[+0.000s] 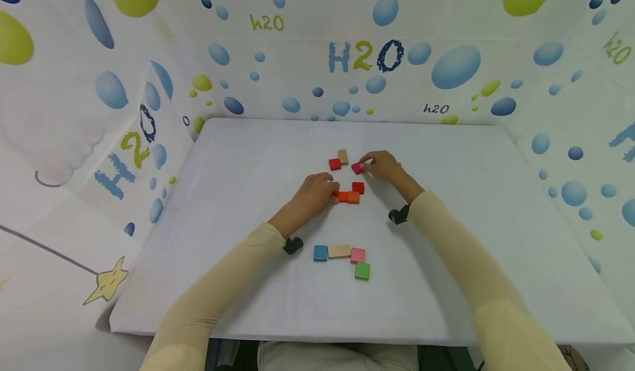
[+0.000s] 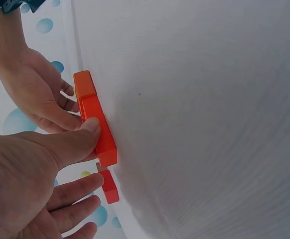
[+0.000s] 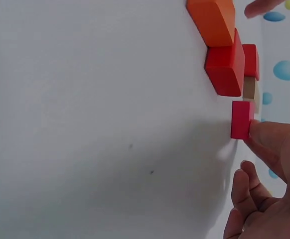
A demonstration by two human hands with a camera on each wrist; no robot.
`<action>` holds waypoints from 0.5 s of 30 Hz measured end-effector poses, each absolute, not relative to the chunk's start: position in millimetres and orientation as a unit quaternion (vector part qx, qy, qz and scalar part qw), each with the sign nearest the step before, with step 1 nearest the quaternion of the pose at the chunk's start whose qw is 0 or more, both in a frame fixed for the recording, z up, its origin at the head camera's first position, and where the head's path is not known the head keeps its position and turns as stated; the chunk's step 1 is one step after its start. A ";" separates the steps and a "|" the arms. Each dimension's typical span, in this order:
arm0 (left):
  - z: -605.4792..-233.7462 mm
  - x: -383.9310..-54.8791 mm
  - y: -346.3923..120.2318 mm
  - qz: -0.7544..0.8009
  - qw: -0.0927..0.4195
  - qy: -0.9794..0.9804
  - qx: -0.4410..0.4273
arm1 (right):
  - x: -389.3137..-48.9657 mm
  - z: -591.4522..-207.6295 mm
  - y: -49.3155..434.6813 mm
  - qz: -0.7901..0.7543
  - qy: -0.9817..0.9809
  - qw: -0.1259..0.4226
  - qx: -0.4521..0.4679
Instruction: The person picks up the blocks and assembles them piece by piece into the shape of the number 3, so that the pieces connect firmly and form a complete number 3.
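My left hand (image 1: pixel 311 193) pinches a long red-orange block (image 2: pixel 104 134) between thumb and index finger, its other fingers spread. An orange block (image 1: pixel 353 197) lies end to end with it, on the right in the head view. Farther back, my right hand (image 1: pixel 383 167) pinches a crimson block (image 3: pixel 241 120) by one end, with thumb and index finger. Between the two hands, a red block (image 1: pixel 358 187) lies right at the orange block's back edge. Beyond my left hand, another red block (image 1: pixel 334 164) and a plain wooden block (image 1: pixel 343 156) lie side by side.
Nearer the front of the white table (image 1: pixel 208 283) is a row of a blue block (image 1: pixel 320 253), a wooden block (image 1: pixel 339 251) and a pink block (image 1: pixel 358 255). A green block (image 1: pixel 362 271) adjoins the pink one. A patterned sheet (image 1: pixel 307 57) hangs behind.
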State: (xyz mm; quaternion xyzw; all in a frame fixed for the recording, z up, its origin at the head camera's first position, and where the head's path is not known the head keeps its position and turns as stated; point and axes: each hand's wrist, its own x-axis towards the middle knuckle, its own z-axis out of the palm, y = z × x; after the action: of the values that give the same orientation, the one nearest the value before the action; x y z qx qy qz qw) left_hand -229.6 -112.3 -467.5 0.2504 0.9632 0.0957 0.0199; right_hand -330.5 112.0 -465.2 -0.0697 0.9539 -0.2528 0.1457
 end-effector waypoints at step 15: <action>-468.5 -228.9 -111.5 0.096 0.011 0.963 0.251 | -319.1 -463.7 119.7 -0.269 0.942 0.163 -0.116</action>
State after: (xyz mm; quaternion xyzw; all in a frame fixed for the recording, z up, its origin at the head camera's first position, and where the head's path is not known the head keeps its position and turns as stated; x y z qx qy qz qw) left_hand -228.9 -111.5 -468.5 0.2511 0.9631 0.0960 0.0106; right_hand -319.1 119.7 -463.7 -0.1160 0.9420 -0.2694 0.1632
